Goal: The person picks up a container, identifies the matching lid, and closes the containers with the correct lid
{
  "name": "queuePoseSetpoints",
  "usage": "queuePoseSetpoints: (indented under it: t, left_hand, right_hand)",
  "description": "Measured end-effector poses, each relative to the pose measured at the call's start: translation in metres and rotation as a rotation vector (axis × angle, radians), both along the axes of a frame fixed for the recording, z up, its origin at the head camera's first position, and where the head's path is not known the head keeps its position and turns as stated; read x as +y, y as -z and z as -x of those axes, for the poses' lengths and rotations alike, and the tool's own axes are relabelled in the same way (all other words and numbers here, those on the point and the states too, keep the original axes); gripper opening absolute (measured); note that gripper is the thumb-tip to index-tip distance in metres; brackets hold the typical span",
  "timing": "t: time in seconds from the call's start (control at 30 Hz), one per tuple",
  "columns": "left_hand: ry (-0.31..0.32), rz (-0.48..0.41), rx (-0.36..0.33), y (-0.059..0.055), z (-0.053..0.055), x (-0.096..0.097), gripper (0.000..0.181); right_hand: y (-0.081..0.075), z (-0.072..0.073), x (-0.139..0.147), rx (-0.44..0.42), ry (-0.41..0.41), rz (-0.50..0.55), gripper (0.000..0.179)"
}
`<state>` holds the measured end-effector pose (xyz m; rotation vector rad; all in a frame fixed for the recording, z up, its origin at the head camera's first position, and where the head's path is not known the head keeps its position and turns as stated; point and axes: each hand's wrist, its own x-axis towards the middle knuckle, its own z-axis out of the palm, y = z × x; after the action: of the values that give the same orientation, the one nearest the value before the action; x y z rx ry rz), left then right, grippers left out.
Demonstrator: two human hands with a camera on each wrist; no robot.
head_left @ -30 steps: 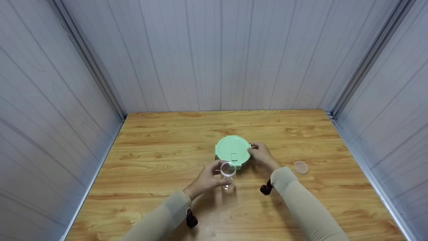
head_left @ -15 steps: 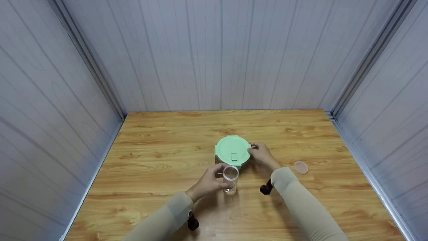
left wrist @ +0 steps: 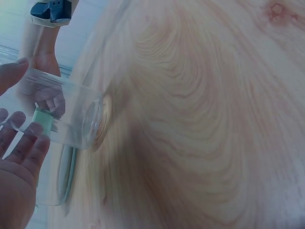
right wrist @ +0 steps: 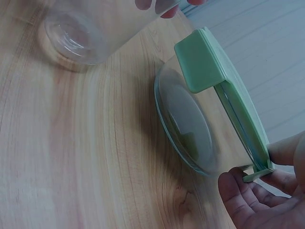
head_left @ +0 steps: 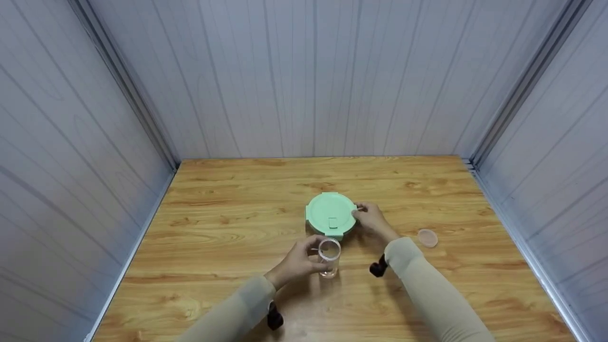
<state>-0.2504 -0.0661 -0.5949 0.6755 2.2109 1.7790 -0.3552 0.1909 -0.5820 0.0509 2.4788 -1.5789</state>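
My left hand (head_left: pixel 295 263) holds a clear plastic jar (head_left: pixel 329 254) between its thumb and fingers. The jar has no lid on and looks empty; its base (right wrist: pixel 76 38) is at or just above the tabletop. Behind it stands a round glass food container with a mint-green snap lid (head_left: pixel 331 213). My right hand (head_left: pixel 374 222) pinches that lid's right edge. In the right wrist view, the thumb and fingers are around a side clip (right wrist: pixel 257 174), while the front clip (right wrist: pixel 202 62) sticks outward. A separate small translucent disc lid (head_left: pixel 427 237) lies flat to the right.
Everything stands on a wood-grain table (head_left: pixel 228 199). Pale panel walls (head_left: pixel 313 80) enclose it at the back, left and right. Dark wrist cameras (head_left: pixel 378 267) hang beneath both sleeves.
The left hand has brought the jar slightly toward me and to the right, and lower toward the table. The right hand and the container have stayed in place.
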Motion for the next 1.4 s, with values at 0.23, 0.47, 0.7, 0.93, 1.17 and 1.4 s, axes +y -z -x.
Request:
queuePoseSetpoints:
  t: [0.23,0.47,0.7,0.93,1.17,1.4]
  left_hand:
    - [0.016,-0.006,-0.011,0.0022,-0.0038,-0.0005,0.056]
    - [0.018,-0.002,-0.012,0.0034,-0.0055,-0.0009,0.054]
    - [0.025,0.009,-0.032,0.0062,-0.0037,-0.0021,0.054]
    - [0.058,0.013,-0.047,0.0096,-0.0009,-0.0035,0.055]
    - [0.071,-0.014,-0.084,0.0071,0.0015,-0.0033,0.055]
    - [0.075,-0.048,-0.138,0.0044,0.0015,-0.0025,0.056]
  right_hand:
    - [-0.0005,-0.0019,-0.0008,0.026,-0.010,0.014,0.043]
    - [-0.0008,-0.0015,-0.0009,0.018,-0.016,0.019,0.046]
    - [-0.0025,-0.0008,-0.0019,0.017,-0.006,0.021,0.043]
    - [-0.0026,-0.0017,-0.0024,0.003,0.001,0.015,0.042]
    - [-0.0016,-0.0034,0.0006,0.019,-0.016,0.006,0.044]
    - [-0.0046,-0.0049,0.0065,0.004,-0.048,0.033,0.046]
